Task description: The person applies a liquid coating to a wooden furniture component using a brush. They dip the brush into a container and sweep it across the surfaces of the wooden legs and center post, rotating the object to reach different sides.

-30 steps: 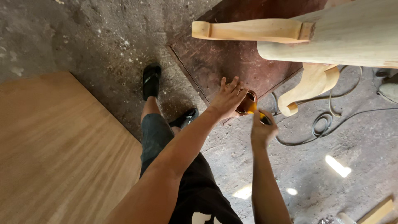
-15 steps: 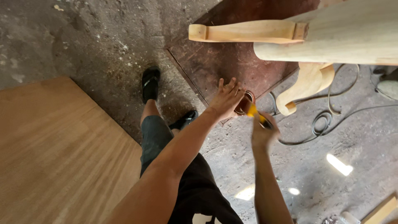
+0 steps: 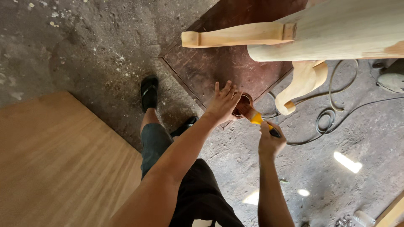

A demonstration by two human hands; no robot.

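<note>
Just below the pale wooden furniture piece a small brown tin is held up in the air by the left hand, whose palm is pressed to the tin's side with the fingers spread and partly lifted rather than wrapped tight. A brush with a yellow and black handle is gripped in the closed right hand, and its head is dipped at a slant into the mouth of the tin. What is in the tin cannot be made out clearly; a dark stain or varnish is likely, judging by the brown rim.

The tin is judged to be light and stiff, but its round wall is probably slick with drips, so it is best taken around the middle with the whole hand and kept upright, since an open liquid is easily spilled. The brush is judged to be light and rigid in the handle, soft at the bristles, and is best held low on the handle, as it is now.

Around the hands, a curved carved leg hangs down from the furniture, a straight leg sticks out to the side, a reddish board lies on the dusty concrete floor, and a dark cable is coiled nearby. A large plywood sheet lies to the left.
</note>
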